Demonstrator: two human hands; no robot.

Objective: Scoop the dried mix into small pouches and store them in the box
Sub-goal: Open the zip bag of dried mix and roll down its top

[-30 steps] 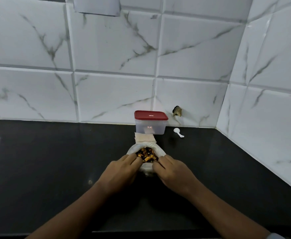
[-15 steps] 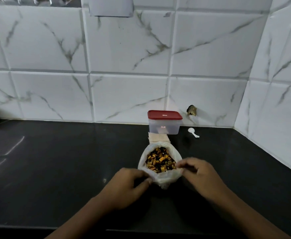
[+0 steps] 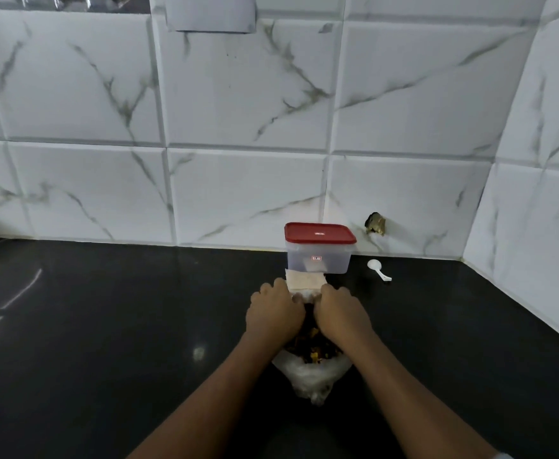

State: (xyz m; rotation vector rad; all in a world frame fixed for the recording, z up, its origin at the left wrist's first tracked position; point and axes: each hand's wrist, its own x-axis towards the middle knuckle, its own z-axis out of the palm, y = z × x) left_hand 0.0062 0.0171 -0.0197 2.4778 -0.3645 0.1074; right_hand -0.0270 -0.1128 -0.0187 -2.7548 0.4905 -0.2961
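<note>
A clear plastic bag (image 3: pixel 308 376) of brown and orange dried mix (image 3: pixel 311 351) lies on the black counter (image 3: pixel 106 342). My left hand (image 3: pixel 275 313) and my right hand (image 3: pixel 342 313) are side by side over it, both gripping the bag's far rim. Just beyond my fingers lies a stack of small beige pouches (image 3: pixel 304 280). Behind them stands a clear box with a red lid (image 3: pixel 319 248), its lid closed. A white scoop (image 3: pixel 378 269) rests on the counter to the right of the box.
White marble-look tiles (image 3: pixel 238 127) form the back wall and turn into a corner at the right (image 3: pixel 536 193). A small hole in the tile (image 3: pixel 375 223) sits behind the box. Dark counter stretches to the left.
Both hands have moved from the near and side edges of the bag to its far rim. The bag now looks flatter, stretched toward me, with the mix partly covered by my hands.
</note>
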